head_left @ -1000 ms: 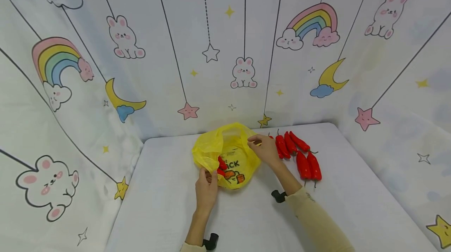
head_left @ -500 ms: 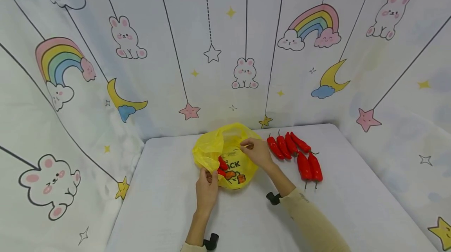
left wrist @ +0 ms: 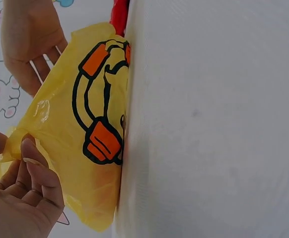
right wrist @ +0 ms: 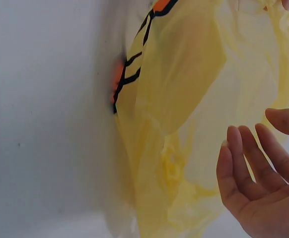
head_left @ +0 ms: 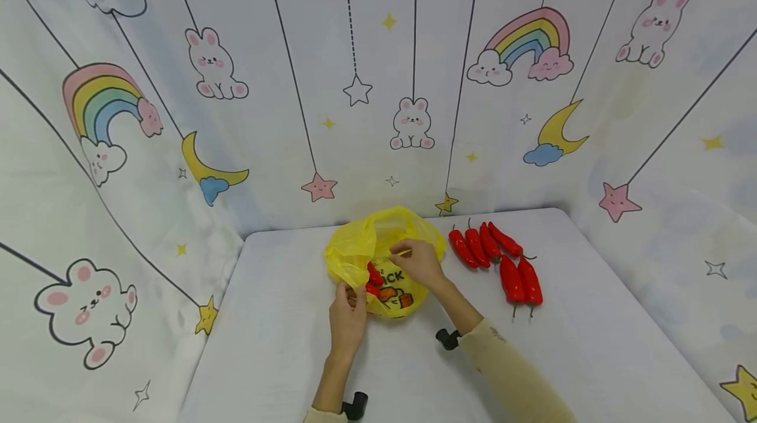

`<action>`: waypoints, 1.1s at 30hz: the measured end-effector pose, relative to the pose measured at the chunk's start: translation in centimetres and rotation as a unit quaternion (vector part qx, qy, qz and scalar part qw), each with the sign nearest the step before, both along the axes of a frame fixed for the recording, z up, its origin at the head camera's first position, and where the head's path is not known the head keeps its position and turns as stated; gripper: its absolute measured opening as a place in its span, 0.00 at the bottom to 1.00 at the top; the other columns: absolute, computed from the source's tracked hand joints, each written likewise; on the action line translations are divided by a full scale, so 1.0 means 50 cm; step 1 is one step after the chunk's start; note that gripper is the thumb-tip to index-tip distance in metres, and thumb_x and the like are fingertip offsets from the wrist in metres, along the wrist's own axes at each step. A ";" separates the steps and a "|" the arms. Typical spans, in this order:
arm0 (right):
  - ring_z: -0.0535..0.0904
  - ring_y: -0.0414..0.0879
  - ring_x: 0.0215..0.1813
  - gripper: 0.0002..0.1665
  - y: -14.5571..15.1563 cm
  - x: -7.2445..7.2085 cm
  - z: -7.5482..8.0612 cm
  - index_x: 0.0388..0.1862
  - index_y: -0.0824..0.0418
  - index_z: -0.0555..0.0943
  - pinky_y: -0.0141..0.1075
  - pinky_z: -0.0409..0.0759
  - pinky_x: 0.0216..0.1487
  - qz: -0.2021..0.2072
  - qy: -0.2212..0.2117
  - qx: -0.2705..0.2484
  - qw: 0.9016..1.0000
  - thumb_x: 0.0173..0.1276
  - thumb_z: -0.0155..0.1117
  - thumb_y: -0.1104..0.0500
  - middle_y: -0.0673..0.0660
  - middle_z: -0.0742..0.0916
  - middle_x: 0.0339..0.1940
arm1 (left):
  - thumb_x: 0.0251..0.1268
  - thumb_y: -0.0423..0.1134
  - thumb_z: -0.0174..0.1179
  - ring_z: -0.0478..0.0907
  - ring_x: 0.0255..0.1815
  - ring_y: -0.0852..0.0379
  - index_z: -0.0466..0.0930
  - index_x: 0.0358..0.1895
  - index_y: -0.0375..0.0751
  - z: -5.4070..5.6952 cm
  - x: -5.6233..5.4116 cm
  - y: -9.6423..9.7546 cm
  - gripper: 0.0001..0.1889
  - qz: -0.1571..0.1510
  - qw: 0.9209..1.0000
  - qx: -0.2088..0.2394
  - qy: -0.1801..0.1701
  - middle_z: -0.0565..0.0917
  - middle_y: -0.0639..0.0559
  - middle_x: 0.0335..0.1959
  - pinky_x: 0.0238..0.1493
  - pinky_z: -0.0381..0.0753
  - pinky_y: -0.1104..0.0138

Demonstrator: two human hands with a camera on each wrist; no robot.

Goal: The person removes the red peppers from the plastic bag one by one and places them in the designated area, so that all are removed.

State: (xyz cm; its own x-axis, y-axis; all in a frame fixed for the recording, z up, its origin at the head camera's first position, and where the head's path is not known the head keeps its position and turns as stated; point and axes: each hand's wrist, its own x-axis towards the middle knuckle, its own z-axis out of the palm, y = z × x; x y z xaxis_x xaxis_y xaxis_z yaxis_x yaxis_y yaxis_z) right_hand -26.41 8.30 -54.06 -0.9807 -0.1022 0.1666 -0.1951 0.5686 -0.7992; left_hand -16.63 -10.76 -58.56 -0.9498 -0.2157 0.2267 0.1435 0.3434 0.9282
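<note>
A yellow plastic bag (head_left: 347, 245) with a black and orange print stands with its mouth spread wide on the table. Thumb and fingers of my left hand (head_left: 347, 319) pinch its near left rim, and the left wrist view shows the film gathered between them. Inside, red chili peppers (head_left: 374, 276) lie against the left wall, partly covered by the bag's fold. My right hand (head_left: 420, 265) hovers over the bag's mouth on the right side. In the right wrist view its fingers (right wrist: 263, 168) are loosely bent, thumb apart, with nothing between them.
Right of the bag, several red chili peppers (head_left: 486, 242) form a back row on the white table (head_left: 278, 318). Two more peppers (head_left: 520, 280) lie in front of that row. A fabric backdrop (head_left: 284, 81) with printed rabbits, stars and rainbows rises behind the table and along both sides.
My right hand has moved left and slightly toward me, from the bag's right rim to over its mouth, uncovering the leftmost pepper of the back row. My left hand keeps its grip.
</note>
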 end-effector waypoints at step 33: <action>0.87 0.46 0.43 0.10 -0.067 0.006 -0.026 0.47 0.57 0.88 0.40 0.87 0.43 0.044 -0.025 0.006 0.999 0.70 0.74 0.55 0.52 0.90 0.44 | 0.79 0.45 0.60 0.76 0.29 0.58 0.74 0.46 0.43 -0.005 -0.004 -0.005 0.10 0.004 1.000 -0.008 0.007 0.79 0.54 0.30 0.29 0.78 0.68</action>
